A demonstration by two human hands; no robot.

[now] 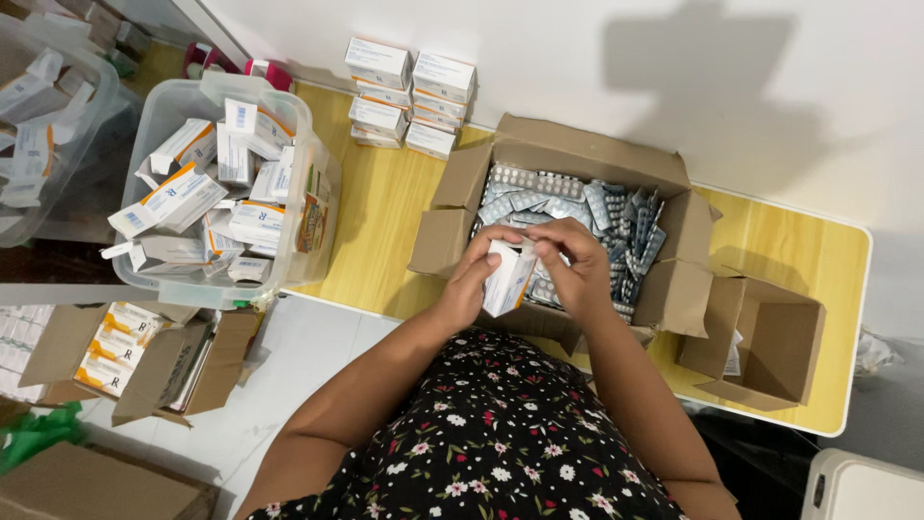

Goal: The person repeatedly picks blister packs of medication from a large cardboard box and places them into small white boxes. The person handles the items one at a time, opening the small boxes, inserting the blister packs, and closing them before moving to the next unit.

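- Far to the left of the grip, a clear plastic tub (294, 125) sits on the edge of a yellow table (375, 212), heaped with small white and orange cartons (178, 197).
- Below the tub, on the floor, an open cardboard carton (58, 347) holds more orange and white packs.
- Up and left of the grip, a stack of white boxes (409, 91) stands against the wall.
- At the centre, the left hand (472, 279) wraps around the side of a small white box (508, 279), fingers closed on it.
- Touching the same box, the right hand (573, 265) pinches its top flap with curled fingers.
- Directly behind the grip, an open cardboard box (577, 159) is full of silver blister strips (597, 207).
- Right of the grip, an open brown box (775, 342) lies on its side.
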